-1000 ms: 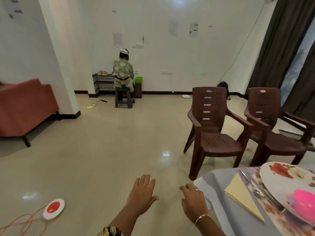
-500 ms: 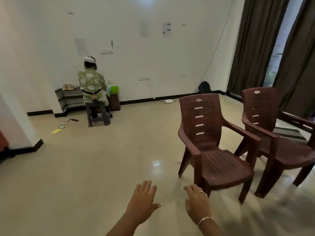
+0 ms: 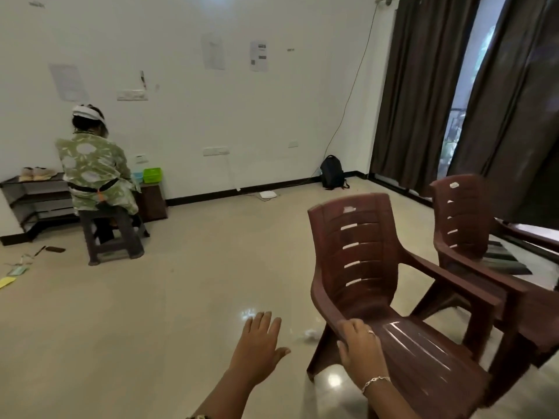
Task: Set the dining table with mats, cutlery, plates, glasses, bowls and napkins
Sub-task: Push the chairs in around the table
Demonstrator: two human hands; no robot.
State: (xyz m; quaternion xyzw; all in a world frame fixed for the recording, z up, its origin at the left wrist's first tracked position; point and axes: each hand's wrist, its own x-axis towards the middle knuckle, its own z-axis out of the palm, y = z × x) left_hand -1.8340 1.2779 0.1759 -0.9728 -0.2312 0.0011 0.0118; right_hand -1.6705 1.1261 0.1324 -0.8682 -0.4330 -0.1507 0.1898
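Observation:
No dining table, mat, plate or cutlery shows in the head view now. My left hand (image 3: 260,343) hovers palm-down over the tiled floor, fingers straight and spread, holding nothing. My right hand (image 3: 360,350), with a ring and a bracelet, hangs beside it with straight fingers, in front of the near brown plastic chair's (image 3: 360,267) seat edge. I cannot tell whether it touches the chair. It holds nothing.
A second brown chair (image 3: 462,219) stands right of the first, before dark curtains (image 3: 423,95). A person in a green patterned top (image 3: 90,173) sits on a stool by a low shelf (image 3: 33,195) at the far wall. A black backpack (image 3: 332,172) leans there. Small items (image 3: 18,267) litter the floor at left.
The view has swung right and closer to the chairs. The table with plate, napkin and cutlery left the frame, as did the red sofa. Both hands stay open and in front of me.

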